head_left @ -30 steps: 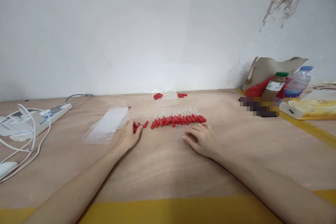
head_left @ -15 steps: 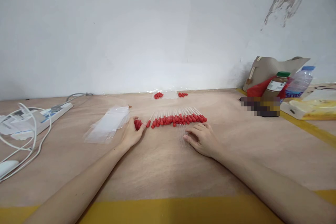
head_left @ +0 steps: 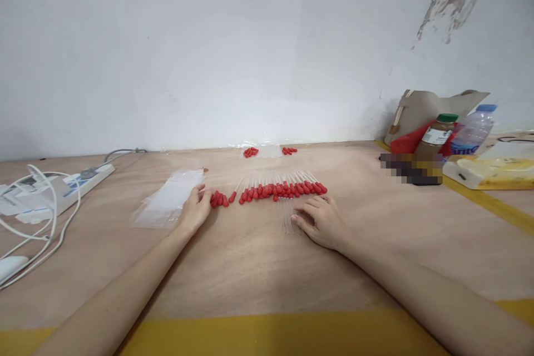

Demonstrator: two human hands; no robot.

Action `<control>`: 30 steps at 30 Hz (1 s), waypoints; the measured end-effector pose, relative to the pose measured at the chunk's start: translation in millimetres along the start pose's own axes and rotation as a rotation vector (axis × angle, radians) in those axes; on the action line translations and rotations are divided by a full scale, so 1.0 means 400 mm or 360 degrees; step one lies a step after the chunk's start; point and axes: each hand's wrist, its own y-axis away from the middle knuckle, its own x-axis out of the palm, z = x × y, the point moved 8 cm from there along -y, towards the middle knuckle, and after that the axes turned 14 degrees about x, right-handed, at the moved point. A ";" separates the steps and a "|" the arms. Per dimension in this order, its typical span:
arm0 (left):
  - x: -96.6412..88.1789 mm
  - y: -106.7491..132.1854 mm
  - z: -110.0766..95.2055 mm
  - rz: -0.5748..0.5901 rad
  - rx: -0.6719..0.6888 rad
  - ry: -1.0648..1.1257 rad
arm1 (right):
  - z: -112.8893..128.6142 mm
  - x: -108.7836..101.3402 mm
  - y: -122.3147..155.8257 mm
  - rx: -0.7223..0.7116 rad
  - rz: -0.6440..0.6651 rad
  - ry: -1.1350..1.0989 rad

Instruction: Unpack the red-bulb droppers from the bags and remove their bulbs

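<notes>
A row of glass droppers with red rubber bulbs (head_left: pixel 279 189) lies across the middle of the wooden table (head_left: pixel 258 267). A few loose red bulbs (head_left: pixel 219 199) lie at the row's left end. My left hand (head_left: pixel 195 209) rests just left of them with its fingers loosely open, touching the edge of a stack of clear plastic bags (head_left: pixel 169 198). My right hand (head_left: pixel 320 219) lies flat with fingers spread on several bare glass tubes (head_left: pixel 287 216) in front of the row.
Two small heaps of red bulbs (head_left: pixel 251 152) on clear plastic lie by the wall. A power strip with white cables (head_left: pixel 50 192) is at the left. A brown bottle (head_left: pixel 434 139), a water bottle (head_left: pixel 473 130), a bag and a tissue pack (head_left: pixel 492 173) stand at the right.
My left hand has let go of the red bulbs and slid left to the plastic bags; the bulbs now lie on the table. My right hand has stayed put.
</notes>
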 end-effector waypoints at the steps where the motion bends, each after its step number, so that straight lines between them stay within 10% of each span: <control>1: -0.007 -0.004 -0.003 -0.0013 0.0014 0.0000 | 0.001 -0.001 0.000 -0.0003 -0.0005 0.0002; 14: 0.069 -0.059 -0.155 0.0437 0.0410 -0.0735 | -0.009 -0.002 -0.003 0.0068 0.0073 -0.0107; 22: 0.001 -0.040 -0.161 0.0018 0.0384 -0.0588 | 0.002 0.010 0.005 -0.0134 0.0419 -0.0122; 26: -0.037 0.031 -0.207 -0.0309 0.0741 -0.0331 | -0.012 0.031 0.002 -0.0128 0.0533 -0.0117; 30: -0.012 0.108 -0.249 -0.0235 0.1090 -0.0071 | -0.023 0.044 -0.008 -0.0092 0.0489 -0.0162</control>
